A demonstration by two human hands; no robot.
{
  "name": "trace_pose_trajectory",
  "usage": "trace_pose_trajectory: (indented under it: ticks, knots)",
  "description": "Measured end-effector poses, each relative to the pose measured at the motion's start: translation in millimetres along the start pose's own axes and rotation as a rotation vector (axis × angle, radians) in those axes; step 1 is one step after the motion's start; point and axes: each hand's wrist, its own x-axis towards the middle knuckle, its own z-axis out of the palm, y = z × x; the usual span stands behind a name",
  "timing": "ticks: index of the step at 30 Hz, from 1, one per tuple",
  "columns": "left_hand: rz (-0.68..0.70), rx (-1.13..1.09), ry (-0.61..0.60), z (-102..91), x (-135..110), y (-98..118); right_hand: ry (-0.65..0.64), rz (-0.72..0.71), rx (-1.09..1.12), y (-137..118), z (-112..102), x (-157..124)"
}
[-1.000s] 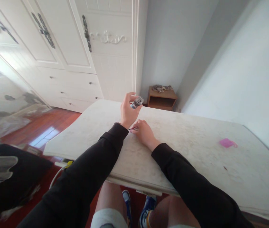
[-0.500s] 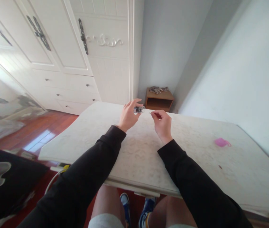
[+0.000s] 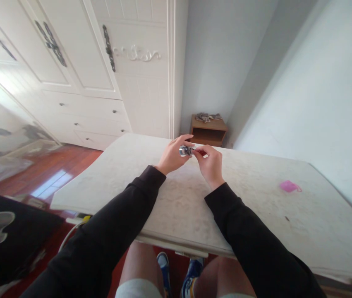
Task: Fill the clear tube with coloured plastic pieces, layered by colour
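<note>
My left hand (image 3: 172,155) holds a small shiny metal cylinder (image 3: 185,150) between thumb and fingers, raised a little above the white table (image 3: 176,207). My right hand (image 3: 210,162) is pinched on a thin pin-like tool with a red part (image 3: 201,152), and its tip meets the right end of the cylinder. Both hands are close together over the far middle of the table. Black sleeves cover both forearms.
A pink scrap (image 3: 290,186) lies on the table at the right. Behind the table stand a white wardrobe (image 3: 107,74) and a small wooden bedside cabinet (image 3: 208,130) with cloth on top. A dark bag (image 3: 11,236) sits on the red wood floor at the left.
My right hand lifted from the tabletop with the thin tool and came up to the cylinder. My left hand lowered the cylinder slightly and turned it towards the right hand.
</note>
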Motion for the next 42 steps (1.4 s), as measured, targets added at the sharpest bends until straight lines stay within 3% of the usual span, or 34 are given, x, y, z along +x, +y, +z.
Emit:
trace_pose_trajectory:
  ticks: [4, 8, 18, 28, 34, 38, 42]
  knots:
    - [-0.024, -0.048, 0.039, 0.8, 0, 3, -0.016, -0.117, -0.134, 0, -2, 0]
    - [-0.024, -0.053, 0.067, 0.1, -1, 7, -0.150, -0.169, -0.218, -1, -2, -3]
    - [0.083, 0.087, 0.013, 1.6, -5, 11, -0.410, 0.041, -0.263, 2, 0, -7]
    - [-0.032, -0.073, 0.106, 2.3, -1, 12, -0.020, -0.118, -0.187, -11, -9, 1]
    - [-0.073, -0.164, 0.170, 6.6, -2, 10, 0.104, -0.014, -0.099, -5, -18, 0]
    - [-0.137, -0.295, 0.153, 19.3, -5, 9, -0.067, 0.089, -0.162, 18, -56, -9]
    - [-0.149, -0.387, 0.105, 30.1, -6, 9, -0.126, 0.078, -0.439, 58, -146, -23]
